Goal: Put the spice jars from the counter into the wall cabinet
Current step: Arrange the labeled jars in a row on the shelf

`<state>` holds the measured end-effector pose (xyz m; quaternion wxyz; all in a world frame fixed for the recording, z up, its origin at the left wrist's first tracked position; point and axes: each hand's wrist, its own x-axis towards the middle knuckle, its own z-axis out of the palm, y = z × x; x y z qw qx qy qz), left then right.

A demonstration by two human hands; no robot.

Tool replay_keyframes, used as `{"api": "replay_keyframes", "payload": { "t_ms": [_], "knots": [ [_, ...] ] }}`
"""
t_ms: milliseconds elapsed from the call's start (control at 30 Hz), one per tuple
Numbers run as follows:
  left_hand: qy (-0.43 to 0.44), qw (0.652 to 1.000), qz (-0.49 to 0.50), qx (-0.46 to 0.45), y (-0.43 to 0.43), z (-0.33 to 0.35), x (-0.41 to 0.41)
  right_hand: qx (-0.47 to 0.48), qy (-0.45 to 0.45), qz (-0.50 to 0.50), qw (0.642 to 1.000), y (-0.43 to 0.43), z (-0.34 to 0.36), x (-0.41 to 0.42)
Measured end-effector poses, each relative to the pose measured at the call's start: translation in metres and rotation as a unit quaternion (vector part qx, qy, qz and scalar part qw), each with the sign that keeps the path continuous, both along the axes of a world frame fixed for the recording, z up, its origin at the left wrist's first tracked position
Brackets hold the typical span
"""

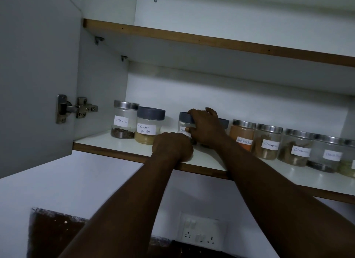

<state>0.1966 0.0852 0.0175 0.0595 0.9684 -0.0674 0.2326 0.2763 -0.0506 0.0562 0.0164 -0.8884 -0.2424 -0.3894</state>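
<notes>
Head view, looking up into the open wall cabinet (240,96). The right hand (206,128) grips the gripped jar (183,128), a glass jar with a grey lid that stands upright on the lower shelf (209,162). Its white label reads "Blac" before the hand covers the rest. The right fingers (196,113) curl over the lid, and one digit presses the glass beside the label.

The left hand (172,147) rests on the shelf near its front edge, just below and to the left of the right fingers. Its fingers are curled under. Whether they touch the jar or hold anything cannot be told, as the back of the hand hides the tips.

To the left of both hands stand the Coriander Powder jar (148,127) with a grey lid and, touching or nearly touching it, the Cloves jar (124,121) with a steel lid. Directly behind the right fingers a second grey lid (223,122) shows, with its jar hidden by the hand.

To the right of the right fingers a row of steel-lidded jars runs along the shelf:
- the Red Chilli Powder jar (242,136)
- two Cinnamon jars (268,143) side by side
- a jar with an unreadable label (326,155)

Far left of the hands, the cabinet door (38,65) hangs open on its hinge (76,109). Above the fingers lies the upper shelf (211,41), and below the forearms a switch panel (201,232) sits on the wall.
</notes>
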Motion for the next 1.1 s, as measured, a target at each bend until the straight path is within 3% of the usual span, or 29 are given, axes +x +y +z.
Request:
{"api": "replay_keyframes", "payload": {
  "t_ms": [333, 567, 667, 767, 867, 1100],
  "knots": [
    [0.009, 1.000, -0.008, -0.001, 0.002, 0.000, 0.001, -0.006, -0.013, -0.020, 1.000, -0.001, -0.001, -0.001],
    [-0.064, 0.989, -0.014, -0.131, 0.018, -0.005, -0.012, 0.064, -0.068, 0.012, 0.996, -0.001, 0.001, -0.011],
    [-0.072, 0.988, 0.019, -0.134, 0.047, -0.010, -0.024, 0.076, -0.097, 0.048, 0.991, 0.010, 0.003, -0.022],
    [-0.094, 0.983, 0.071, -0.143, 0.083, -0.012, -0.034, 0.052, -0.068, 0.094, 0.992, 0.038, 0.002, -0.034],
    [-0.063, 0.983, 0.088, -0.145, 0.098, -0.007, -0.036, 0.021, -0.029, 0.127, 0.991, 0.074, -0.001, -0.040],
    [-0.090, 0.964, 0.119, -0.219, 0.095, -0.008, -0.022, 0.029, -0.018, 0.129, 0.991, 0.104, -0.006, -0.030]
  ]
}}
